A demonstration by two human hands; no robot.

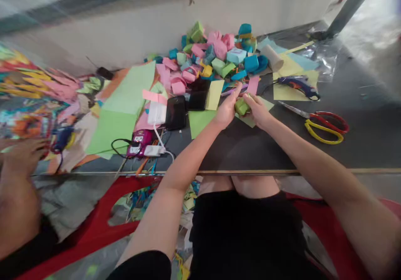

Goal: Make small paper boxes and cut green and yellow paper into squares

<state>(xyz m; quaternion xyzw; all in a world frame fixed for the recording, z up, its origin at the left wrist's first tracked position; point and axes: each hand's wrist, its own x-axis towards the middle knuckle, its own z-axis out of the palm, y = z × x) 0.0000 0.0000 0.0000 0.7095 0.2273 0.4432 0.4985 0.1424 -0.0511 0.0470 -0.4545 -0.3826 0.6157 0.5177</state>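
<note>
Both hands, left hand (226,109) and right hand (258,111), pinch green paper piece (241,106)

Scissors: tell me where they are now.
In the head view the scissors lie on the dark table, right of the right hand gripping a green paper piece, just below the blue glue gun.

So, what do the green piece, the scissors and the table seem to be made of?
Green piece, between left hand and right hand: likely matte paper, folded with creases. Scissors: grey metal-looking blades, glossy red and yellow handles, probably plastic. Table: dark, smooth, slightly shiny top; material unclear.
</note>
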